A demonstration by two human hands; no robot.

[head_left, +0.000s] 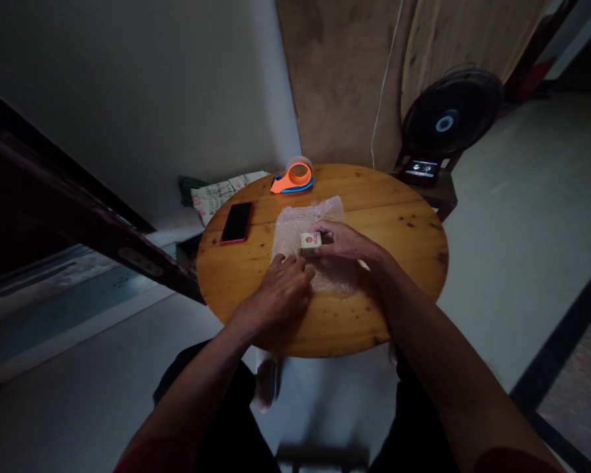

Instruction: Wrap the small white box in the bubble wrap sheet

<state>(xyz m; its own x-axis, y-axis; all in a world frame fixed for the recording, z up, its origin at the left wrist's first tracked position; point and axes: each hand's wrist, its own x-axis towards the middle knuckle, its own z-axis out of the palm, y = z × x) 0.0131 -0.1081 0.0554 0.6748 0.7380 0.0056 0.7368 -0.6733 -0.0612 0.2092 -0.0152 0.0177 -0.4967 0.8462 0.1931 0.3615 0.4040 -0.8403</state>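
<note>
A sheet of clear bubble wrap (300, 220) lies spread on a round wooden table (404, 230). On the sheet rests a small white box with a red mark (310, 240). My right hand (347, 242) holds that box at its right side, fingers curled over it. My left hand (283, 292) lies palm down on the near left edge of the bubble wrap, its fingertips just short of the box.
An orange and blue tape dispenser (294, 177) sits at the table's far edge. A red-cased phone (237, 223) lies face up at the left. A black floor fan (450, 118) stands behind the table to the right. A printed sack (217, 194) leans by the wall.
</note>
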